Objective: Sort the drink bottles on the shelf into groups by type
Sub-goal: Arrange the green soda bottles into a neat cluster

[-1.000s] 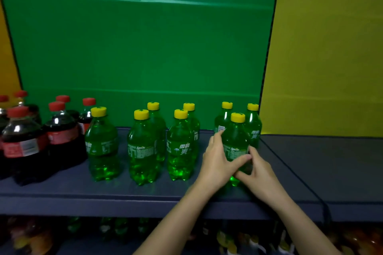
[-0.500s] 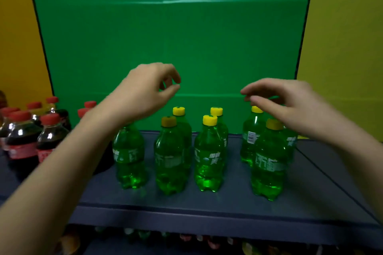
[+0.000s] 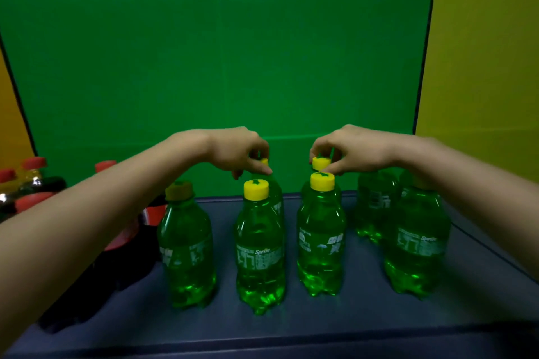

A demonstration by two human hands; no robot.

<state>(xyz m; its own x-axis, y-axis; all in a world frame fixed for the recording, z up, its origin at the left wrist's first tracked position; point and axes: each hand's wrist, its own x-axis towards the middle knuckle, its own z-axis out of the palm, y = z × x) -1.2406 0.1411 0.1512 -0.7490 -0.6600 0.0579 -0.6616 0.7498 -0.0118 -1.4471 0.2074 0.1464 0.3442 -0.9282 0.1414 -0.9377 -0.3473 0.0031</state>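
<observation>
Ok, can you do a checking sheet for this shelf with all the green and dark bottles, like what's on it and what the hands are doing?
Surface: dark blue shelf, bottles standing on it.
Job's things: green Sprite bottles with yellow caps, upright, in the middle and at the right; cola bottles with red caps at the left, partly hidden behind the left arm.
Clutter: nothing seen.
Hands: left hand pinches the cap of the left back bottle; right hand pinches the cap of the right back bottle.
Cables: nothing seen.
Surroundings: green backdrop behind the shelf, yellow panel to the right.
</observation>
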